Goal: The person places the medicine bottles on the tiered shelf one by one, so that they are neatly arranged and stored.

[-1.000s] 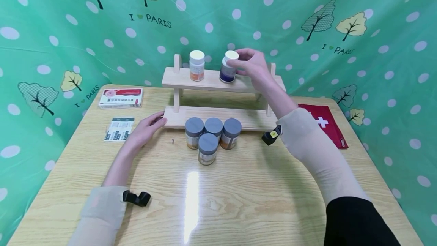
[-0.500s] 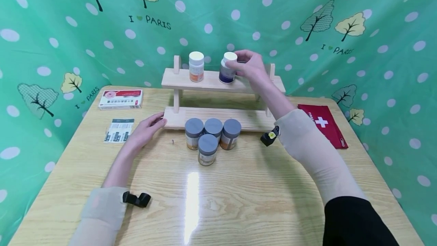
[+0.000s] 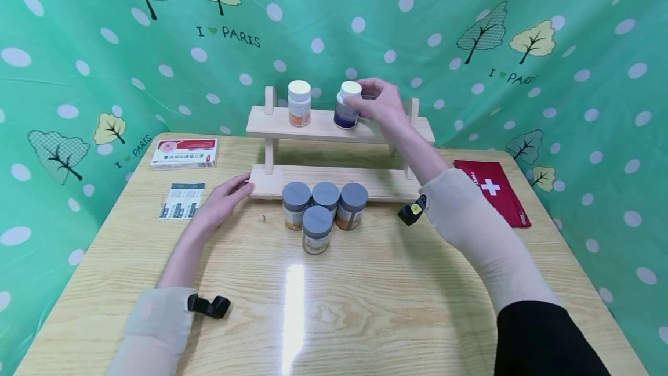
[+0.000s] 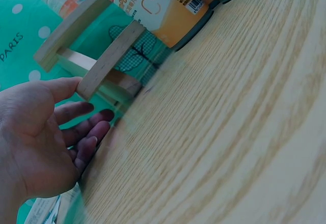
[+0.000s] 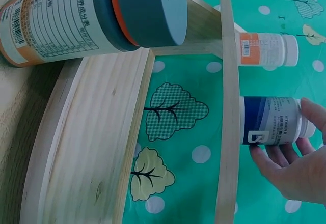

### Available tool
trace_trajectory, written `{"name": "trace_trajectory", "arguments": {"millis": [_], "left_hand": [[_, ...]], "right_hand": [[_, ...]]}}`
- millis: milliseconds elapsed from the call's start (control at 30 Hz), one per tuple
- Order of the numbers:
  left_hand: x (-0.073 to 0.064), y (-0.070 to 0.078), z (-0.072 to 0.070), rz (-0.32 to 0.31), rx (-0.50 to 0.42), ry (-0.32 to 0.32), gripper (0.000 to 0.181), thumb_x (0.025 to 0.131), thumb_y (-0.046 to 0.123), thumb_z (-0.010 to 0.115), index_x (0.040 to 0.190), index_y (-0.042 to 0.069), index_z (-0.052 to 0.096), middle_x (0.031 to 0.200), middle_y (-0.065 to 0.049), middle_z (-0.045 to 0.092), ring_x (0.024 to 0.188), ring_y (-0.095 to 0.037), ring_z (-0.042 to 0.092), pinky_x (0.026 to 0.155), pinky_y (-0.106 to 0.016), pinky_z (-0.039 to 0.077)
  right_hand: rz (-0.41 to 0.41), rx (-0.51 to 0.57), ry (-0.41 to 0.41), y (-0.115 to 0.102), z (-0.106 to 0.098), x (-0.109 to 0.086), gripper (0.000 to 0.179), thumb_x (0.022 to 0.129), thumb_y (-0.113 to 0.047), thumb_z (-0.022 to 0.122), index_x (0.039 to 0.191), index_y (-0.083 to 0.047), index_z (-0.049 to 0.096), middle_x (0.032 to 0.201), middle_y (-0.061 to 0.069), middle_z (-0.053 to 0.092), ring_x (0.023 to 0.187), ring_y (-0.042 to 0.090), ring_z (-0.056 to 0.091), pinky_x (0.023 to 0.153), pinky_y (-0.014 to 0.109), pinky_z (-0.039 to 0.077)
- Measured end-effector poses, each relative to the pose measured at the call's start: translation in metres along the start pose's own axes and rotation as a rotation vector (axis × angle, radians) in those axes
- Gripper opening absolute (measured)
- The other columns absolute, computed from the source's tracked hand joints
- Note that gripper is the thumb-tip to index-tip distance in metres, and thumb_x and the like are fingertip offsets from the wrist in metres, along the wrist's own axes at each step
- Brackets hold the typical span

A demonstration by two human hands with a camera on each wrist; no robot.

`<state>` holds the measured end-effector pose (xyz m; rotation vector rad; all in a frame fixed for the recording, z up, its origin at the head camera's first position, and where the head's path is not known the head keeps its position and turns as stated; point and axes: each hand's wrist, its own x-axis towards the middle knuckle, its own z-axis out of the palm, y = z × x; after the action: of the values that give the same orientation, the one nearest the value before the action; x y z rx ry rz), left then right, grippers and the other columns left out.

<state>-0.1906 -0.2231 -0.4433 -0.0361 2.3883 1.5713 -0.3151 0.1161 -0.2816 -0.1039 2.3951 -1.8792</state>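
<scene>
A two-tier wooden shelf [image 3: 339, 181] stands at the back of the table. My right hand [image 3: 383, 103] holds a white-capped vitamin bottle [image 5: 272, 121] with a dark blue label, thumb on one side and fingers on the other. The bottle stands upright, its base right at the top board. Further left on that board is another white-capped bottle [image 3: 300, 103] with an orange label. My left hand [image 4: 43, 135] touches the left end of the lower board with its thumb, its other fingers loosely bent beside it. Several grey-lidded jars [image 3: 316, 229] cluster in front of the shelf.
On the left of the table lie a red-and-white medicine box [image 3: 185, 153] and a blister pack [image 3: 182, 201]. A red first-aid pouch [image 3: 493, 190] lies at the right, behind my forearm. A green dotted curtain [image 3: 334, 28] hangs close behind the shelf.
Both hands, the bottles and the jars keep their places on and around the shelf. The head view has shifted very slightly.
</scene>
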Motion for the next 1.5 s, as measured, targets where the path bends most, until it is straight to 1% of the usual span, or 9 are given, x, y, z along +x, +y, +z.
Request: {"name": "trace_trajectory", "arguments": {"millis": [200, 367, 533, 733, 867, 967, 1133, 1300, 1500], "left_hand": [[0.001, -0.001, 0.001, -0.003, -0.002, -0.004, 0.073, 0.107, 0.048, 0.049, 0.165, 0.012, 0.023, 0.171, -0.021, 0.021, 0.16, -0.042, 0.017, 0.131, -0.058, 0.019], [0.002, -0.002, 0.001, -0.01, 0.001, -0.003, 0.073, 0.107, 0.047, 0.049, 0.165, 0.012, 0.022, 0.171, -0.021, 0.02, 0.16, -0.042, 0.016, 0.131, -0.058, 0.018], [0.002, -0.002, -0.001, -0.014, 0.011, 0.0, 0.073, 0.107, 0.048, 0.049, 0.165, 0.013, 0.021, 0.171, -0.021, 0.019, 0.16, -0.043, 0.016, 0.13, -0.06, 0.018], [0.001, -0.001, -0.002, -0.013, 0.027, 0.006, 0.074, 0.107, 0.049, 0.049, 0.165, 0.013, 0.022, 0.171, -0.022, 0.021, 0.159, -0.044, 0.017, 0.13, -0.06, 0.018], [0.003, -0.002, -0.001, -0.016, 0.022, 0.003, 0.073, 0.107, 0.048, 0.049, 0.165, 0.013, 0.022, 0.171, -0.021, 0.02, 0.159, -0.044, 0.016, 0.13, -0.06, 0.018], [0.002, -0.002, 0.0, -0.018, 0.014, 0.003, 0.073, 0.107, 0.048, 0.049, 0.165, 0.013, 0.022, 0.171, -0.021, 0.02, 0.16, -0.043, 0.016, 0.131, -0.059, 0.017], [-0.001, 0.001, 0.0, -0.006, 0.002, 0.007, 0.074, 0.106, 0.049, 0.051, 0.165, 0.012, 0.023, 0.171, -0.02, 0.022, 0.16, -0.042, 0.017, 0.131, -0.058, 0.018], [-0.002, 0.001, -0.001, -0.005, 0.008, 0.01, 0.077, 0.105, 0.052, 0.051, 0.165, 0.012, 0.023, 0.171, -0.02, 0.021, 0.16, -0.042, 0.016, 0.131, -0.059, 0.018], [0.0, 0.0, -0.001, -0.011, 0.02, 0.006, 0.078, 0.105, 0.055, 0.051, 0.165, 0.013, 0.023, 0.171, -0.02, 0.021, 0.16, -0.042, 0.016, 0.13, -0.059, 0.017]], "right_hand": [[-0.039, 0.053, -0.018, 0.004, -0.007, -0.007, 0.059, 0.089, -0.019, 0.082, 0.142, -0.013, 0.057, 0.145, 0.009, 0.06, 0.131, 0.023, 0.06, 0.111, 0.041, 0.054], [-0.054, 0.124, 0.003, 0.012, -0.017, -0.02, 0.063, 0.09, -0.025, 0.081, 0.146, -0.014, 0.053, 0.147, 0.011, 0.057, 0.133, 0.026, 0.059, 0.112, 0.044, 0.053], [-0.09, 0.218, 0.038, 0.03, -0.024, -0.04, 0.064, 0.091, -0.029, 0.08, 0.147, -0.015, 0.051, 0.146, 0.011, 0.055, 0.133, 0.027, 0.059, 0.111, 0.043, 0.054], [-0.15, 0.359, 0.05, 0.053, -0.03, -0.065, 0.055, 0.096, -0.027, 0.075, 0.144, -0.014, 0.052, 0.142, 0.017, 0.055, 0.134, 0.035, 0.059, 0.108, 0.041, 0.056], [-0.151, 0.47, 0.043, 0.07, -0.035, -0.078, 0.055, 0.098, -0.024, 0.072, 0.145, -0.008, 0.049, 0.134, 0.015, 0.059, 0.128, 0.032, 0.062, 0.106, 0.039, 0.058], [-0.155, 0.504, 0.025, 0.079, -0.038, -0.088, 0.057, 0.098, -0.022, 0.071, 0.146, -0.005, 0.047, 0.128, 0.012, 0.062, 0.122, 0.027, 0.065, 0.105, 0.038, 0.058], [-0.166, 0.481, -0.038, 0.09, -0.04, -0.103, 0.049, 0.1, -0.018, 0.068, 0.144, -0.005, 0.049, 0.127, 0.011, 0.063, 0.123, 0.029, 0.065, 0.102, 0.037, 0.06], [-0.169, 0.424, -0.133, 0.095, -0.041, -0.109, 0.044, 0.103, -0.014, 0.062, 0.144, -0.007, 0.049, 0.128, 0.011, 0.063, 0.123, 0.028, 0.064, 0.105, 0.039, 0.058], [-0.161, 0.292, -0.226, 0.097, -0.043, -0.111, 0.049, 0.103, -0.014, 0.06, 0.149, -0.009, 0.046, 0.139, 0.017, 0.059, 0.128, 0.028, 0.063, 0.108, 0.037, 0.057]]}}
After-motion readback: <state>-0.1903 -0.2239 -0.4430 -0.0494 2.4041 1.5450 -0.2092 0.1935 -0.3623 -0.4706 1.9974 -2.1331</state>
